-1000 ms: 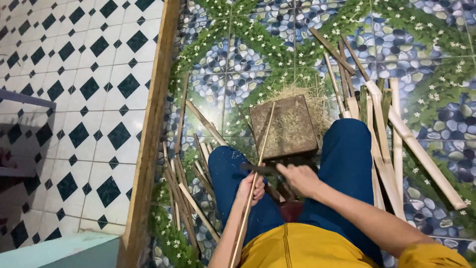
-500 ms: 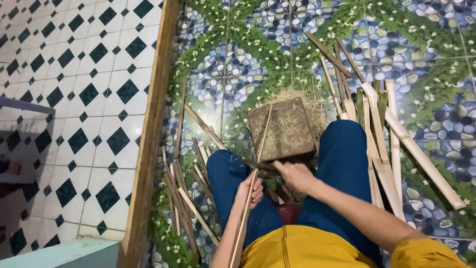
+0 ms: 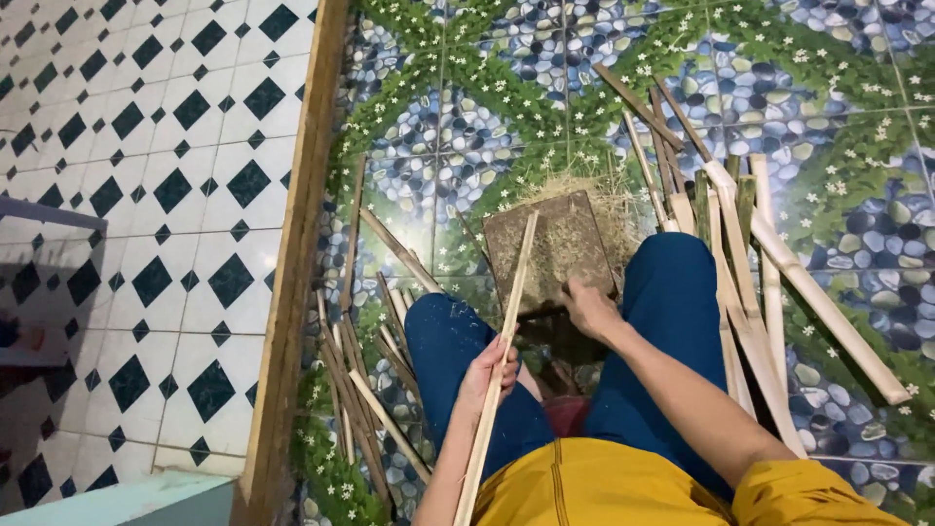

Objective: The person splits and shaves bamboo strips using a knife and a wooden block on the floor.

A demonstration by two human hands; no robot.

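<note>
Your left hand (image 3: 489,375) has its fingers wrapped round a long bamboo strip (image 3: 502,336), which runs from beside your left knee up across the wooden block (image 3: 550,251). Only its tip rests on the block, so any push could skid it sideways off the edge. Your right hand (image 3: 589,310) sits at the block's near edge, fist curled; I think it grips a tool, but the view hides it. If that's a blade, a slip would send it toward your left hand or thigh, both just beside the block. Left wrist is bent inward, right forearm angled down between your knees. Loose strips (image 3: 740,263) lie right of the block.
</note>
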